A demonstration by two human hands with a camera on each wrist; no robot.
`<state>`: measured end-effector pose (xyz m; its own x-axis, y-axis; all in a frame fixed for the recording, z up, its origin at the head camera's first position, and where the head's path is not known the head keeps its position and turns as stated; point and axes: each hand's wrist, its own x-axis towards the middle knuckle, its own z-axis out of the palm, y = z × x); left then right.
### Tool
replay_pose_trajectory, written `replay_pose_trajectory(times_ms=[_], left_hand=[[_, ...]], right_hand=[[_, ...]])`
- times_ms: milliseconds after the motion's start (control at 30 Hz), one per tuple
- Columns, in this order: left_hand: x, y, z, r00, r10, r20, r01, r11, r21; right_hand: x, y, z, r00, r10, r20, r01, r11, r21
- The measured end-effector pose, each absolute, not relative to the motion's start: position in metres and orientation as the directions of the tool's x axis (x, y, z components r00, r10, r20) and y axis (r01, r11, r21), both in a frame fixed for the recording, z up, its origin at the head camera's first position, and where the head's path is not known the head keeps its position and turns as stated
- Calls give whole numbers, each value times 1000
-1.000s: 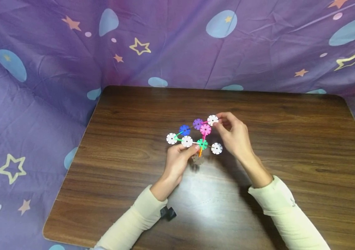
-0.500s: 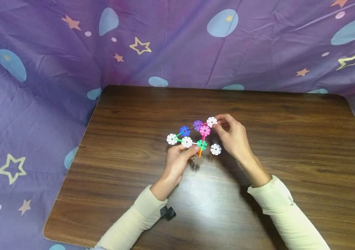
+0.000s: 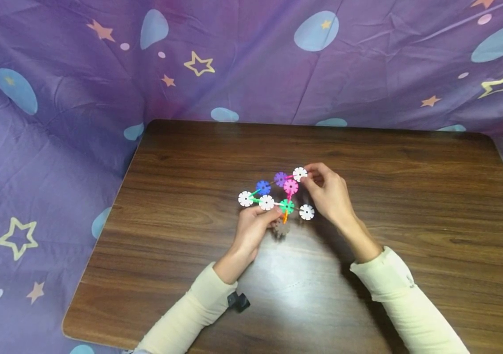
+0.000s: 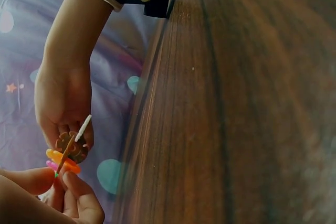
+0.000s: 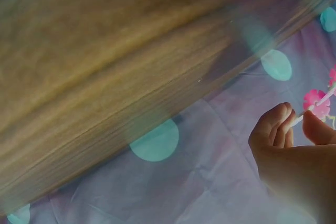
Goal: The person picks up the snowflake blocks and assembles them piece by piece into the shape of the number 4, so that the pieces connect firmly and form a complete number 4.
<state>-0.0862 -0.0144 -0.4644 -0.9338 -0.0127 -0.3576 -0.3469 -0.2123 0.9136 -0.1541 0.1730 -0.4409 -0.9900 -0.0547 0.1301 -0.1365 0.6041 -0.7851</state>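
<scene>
A structure of notched plastic snowflake discs is held up over the table by both hands. My left hand (image 3: 250,227) pinches it by the green disc (image 3: 286,206), thumb on top. My right hand (image 3: 333,195) pinches the white disc (image 3: 300,174) at its upper right end between thumb and fingers. Joined along it are a purple disc (image 3: 280,179), a pink disc (image 3: 290,187), a blue disc (image 3: 263,187) and several more white ones. Below hangs a brown disc (image 3: 281,227), with an orange disc (image 4: 68,162) seen near edge-on in the left wrist view. In the right wrist view most of the structure is cut off.
The brown wooden table (image 3: 180,177) has rounded corners. Behind it and to its left hangs a purple curtain (image 3: 251,59) with stars and blue ovals. A small black device (image 3: 239,301) sits at the left sleeve cuff.
Both hands keep their pinch on the disc structure. My right hand and its white disc have shifted very slightly down; otherwise the structure looks the same.
</scene>
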Motion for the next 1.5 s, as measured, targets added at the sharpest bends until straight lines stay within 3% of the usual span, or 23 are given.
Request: replay_pose_trajectory(times_ms=[467,767,1100,1367,1500], left_hand=[[-85,-10,-470,-918,57,-393,-391,-300,870],[-87,-8,-468,-910,69,-408,-411,-260,874],[-97,-19,-460,-859,87,-505,-512,-201,835],[-99,-36,-456,-794,127,-595,-607,-241,758],[-92,-42,-454,-791,132,-598,-612,-218,761]], right_hand=[[-168,178,-451,-990,-139,16,-106,669,-736],[-177,181,-458,-979,-185,-81,-74,700,-710],[-185,173,-460,-973,-187,-132,-47,728,-684],[-190,159,-460,-976,-172,-131,-41,742,-669],[-191,158,-458,-977,-169,-127,-43,746,-664]])
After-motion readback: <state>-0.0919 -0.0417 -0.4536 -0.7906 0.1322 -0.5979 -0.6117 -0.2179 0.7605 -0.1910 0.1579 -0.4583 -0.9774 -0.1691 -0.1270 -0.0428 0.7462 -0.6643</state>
